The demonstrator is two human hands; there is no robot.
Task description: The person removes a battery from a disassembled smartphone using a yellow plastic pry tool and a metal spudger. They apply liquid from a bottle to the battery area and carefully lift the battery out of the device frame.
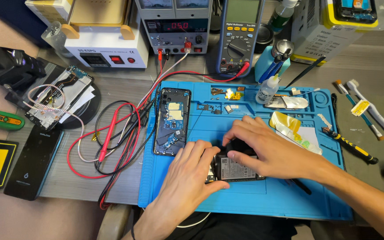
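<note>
Head view. A dark phone body with its back removed lies flat on the blue work mat, near the mat's front edge. Most of it is hidden under both hands; only a pale labelled battery face and part of the dark frame show between them, and its full outline cannot be made out.

The left hand rests on the phone's left end, fingers extended and pressed flat against it, thumb lying along the front edge; nothing is enclosed in the hand. The right hand covers the phone's upper right part, fingers slightly spread and curved down, thumb tip on the battery face. Whether these fingertips pinch a small part cannot be told.

To the left of the phone body, on the mat's left margin, lies a second opened phone with circuit boards exposed. Beyond the phone body, along the mat's far trays, sit small loose parts and a clear dropper bottle. To its right lie yellow and white film scraps and a black-and-yellow tool, partly off the mat. Red and black test leads coil on the desk left of the mat. A multimeter and a bench power supply stand at the far edge, both cut off by the frame.
</note>
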